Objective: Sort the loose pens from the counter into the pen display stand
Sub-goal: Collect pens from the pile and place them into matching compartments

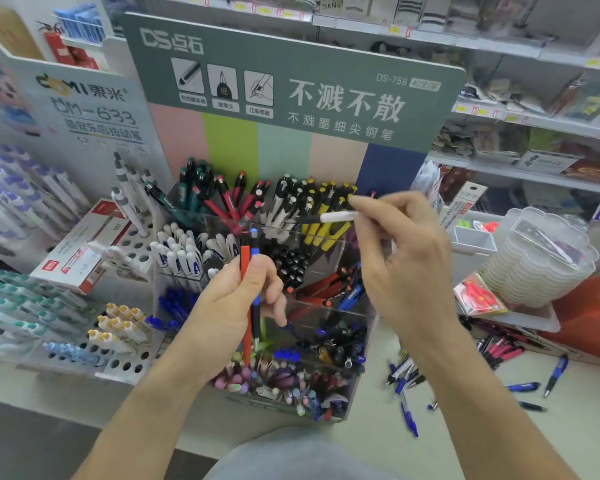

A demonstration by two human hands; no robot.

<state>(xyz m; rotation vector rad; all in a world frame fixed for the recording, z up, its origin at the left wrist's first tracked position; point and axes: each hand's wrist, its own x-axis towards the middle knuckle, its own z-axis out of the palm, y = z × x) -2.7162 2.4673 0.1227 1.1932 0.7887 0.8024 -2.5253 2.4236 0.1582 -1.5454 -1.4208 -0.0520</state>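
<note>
1. Right hand [400, 258] pinches a thin white-and-black pen [329, 217] above the clear plastic pen display stand [333, 317].
2. Left hand [238, 306] grips a red pen [245, 265] and a blue pen [255, 271], both upright.
3. Loose blue pens [409, 393] lie scattered on the smooth pale counter [465, 427], right of the stand.
4. Shop shelves [520, 119] stand behind.

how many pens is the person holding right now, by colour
red pen: 1, left hand
blue pen: 1, left hand
white pen: 1, right hand
total: 3
</note>
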